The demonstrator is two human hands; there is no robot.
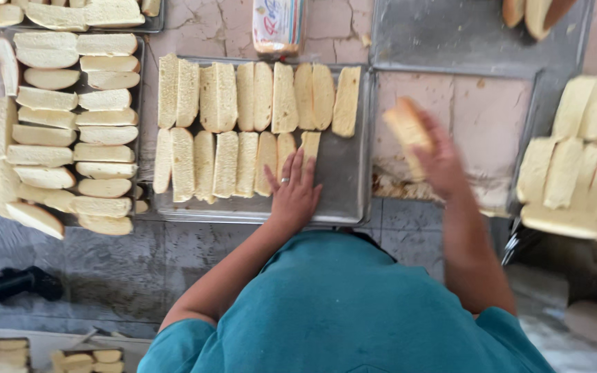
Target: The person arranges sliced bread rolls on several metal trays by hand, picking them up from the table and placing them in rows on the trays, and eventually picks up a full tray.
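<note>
The right hand (443, 162) holds a bread piece (408, 131) up in the air, between the middle tray (343, 183) and the right tray (540, 103). The fingers are wrapped around its long sides. The hand looks blurred, so I cannot tell how hard it squeezes.

The left hand (295, 190) lies flat and open on the middle tray, fingers spread. Its fingertips touch the last slice in the near row (310, 146). There is a ring on one finger.

The middle tray holds two rows of bread slices standing side by side. The far row (257, 97) goes almost all the way across. The near row stops at the left hand, and the right part of the tray is bare metal.

The left tray (139, 69) is full of slices lying flat in two stacks. The right tray holds more slices leaning on each other. A bag of bread (278, 24) stands at the far edge of the counter (202, 27).

The bread looks light and soft. It would likely squash or crumble if pinched hard. The pale cut face looks the softest, and the brown crust looks firmer. So the crust sides seem the best place to hold it, with a loose, gentle grip.
</note>
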